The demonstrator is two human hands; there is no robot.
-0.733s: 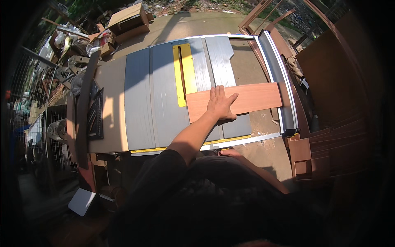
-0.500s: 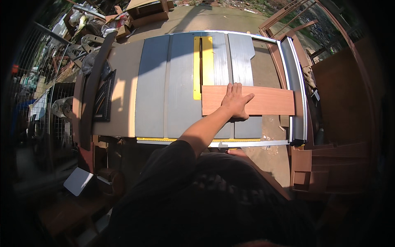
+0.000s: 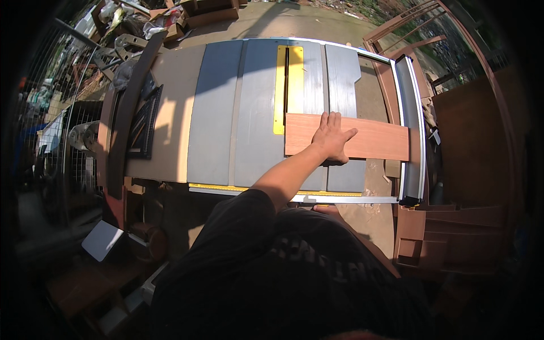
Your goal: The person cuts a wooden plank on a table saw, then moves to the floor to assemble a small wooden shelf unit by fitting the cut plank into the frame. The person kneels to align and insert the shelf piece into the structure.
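A reddish-brown wooden board [image 3: 377,136] lies flat across the right part of the grey table saw top [image 3: 218,130]. Its left end overlaps the yellow throat plate [image 3: 280,96], beside the dark slot; its right end reaches the metal fence [image 3: 412,130]. My left hand [image 3: 331,140] rests palm down on the board, fingers stretched forward and thumb pointing right. Below the saw's front rail, a small part of my right hand [image 3: 326,209] shows at its edge; its fingers are hidden.
A tan panel [image 3: 167,113] adjoins the saw's left side, with a black slotted piece [image 3: 145,122] and a long dark board [image 3: 131,113] on it. Wooden pieces are stacked at the right [image 3: 453,232]. A large brown panel [image 3: 473,136] stands beyond the fence. Boxes and scrap lie at far left.
The whole view has turned slightly, shifting the saw within the picture. My left hand and the board keep the same place on the saw top. Less of my right hand shows.
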